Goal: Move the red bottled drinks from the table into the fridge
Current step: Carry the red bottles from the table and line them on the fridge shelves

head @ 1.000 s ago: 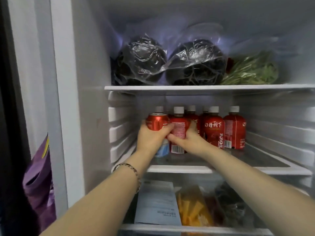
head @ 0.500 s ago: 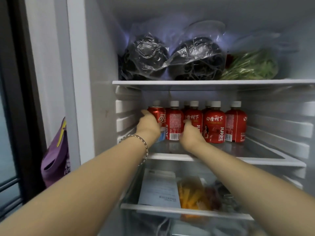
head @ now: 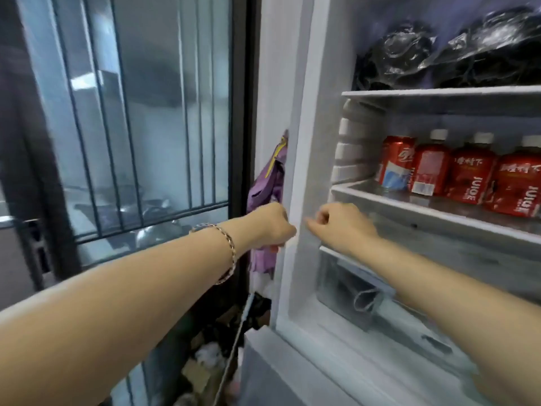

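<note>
Several red bottled drinks (head: 471,174) with white caps stand in a row on the fridge's middle shelf (head: 380,197), with a red soda can (head: 396,164) at the row's left end. My left hand (head: 270,225) is outside the fridge by its left edge, fingers curled in with nothing visible in them. My right hand (head: 342,227) is loosely curled in front of the fridge's left inner wall, below the shelf, also holding nothing. Both hands are clear of the drinks.
Black bagged items (head: 448,54) lie on the upper shelf. A clear drawer (head: 351,285) sits below the drinks shelf. A purple bag (head: 268,194) hangs left of the fridge, beside a dark-framed glass door (head: 140,127). Clutter lies on the floor below.
Both hands have let go of the can and bottle and pulled back out of the shelf. The view has swung left, so the fridge sits at the right.
</note>
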A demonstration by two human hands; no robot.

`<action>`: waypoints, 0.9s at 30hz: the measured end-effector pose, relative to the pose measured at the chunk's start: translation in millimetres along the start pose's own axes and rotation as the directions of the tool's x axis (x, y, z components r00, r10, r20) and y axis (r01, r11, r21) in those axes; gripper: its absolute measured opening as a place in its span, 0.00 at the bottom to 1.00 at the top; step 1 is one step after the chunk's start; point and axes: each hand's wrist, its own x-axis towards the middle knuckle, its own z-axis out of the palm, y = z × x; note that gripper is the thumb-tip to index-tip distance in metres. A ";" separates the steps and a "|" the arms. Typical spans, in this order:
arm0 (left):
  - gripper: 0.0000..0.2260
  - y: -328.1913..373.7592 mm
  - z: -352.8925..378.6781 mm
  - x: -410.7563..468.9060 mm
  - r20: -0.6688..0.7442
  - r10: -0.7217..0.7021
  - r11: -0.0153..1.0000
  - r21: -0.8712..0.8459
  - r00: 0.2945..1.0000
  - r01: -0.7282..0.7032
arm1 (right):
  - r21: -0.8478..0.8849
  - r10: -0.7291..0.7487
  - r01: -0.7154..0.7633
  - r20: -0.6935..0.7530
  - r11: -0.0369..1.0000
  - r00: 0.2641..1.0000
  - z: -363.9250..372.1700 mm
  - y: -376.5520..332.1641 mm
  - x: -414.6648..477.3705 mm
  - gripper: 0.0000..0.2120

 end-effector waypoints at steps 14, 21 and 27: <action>0.06 -224.5 -45.5 -340.4 -0.347 -0.733 0.614 0.034 0.585 0.789 | 0.266 -0.660 0.664 0.595 0.699 0.458 150.9 -282.2 -194.8 0.10; 0.08 -252.9 -43.4 -592.8 -0.421 -0.883 0.304 -0.179 0.207 0.936 | 0.381 -0.820 0.850 0.564 0.363 0.098 166.8 -424.0 -391.0 0.12; 0.10 -222.3 -35.2 -831.7 -0.454 -0.882 0.048 -0.343 -0.121 0.938 | 0.517 -0.832 0.855 0.493 0.044 -0.255 138.4 -518.7 -610.3 0.12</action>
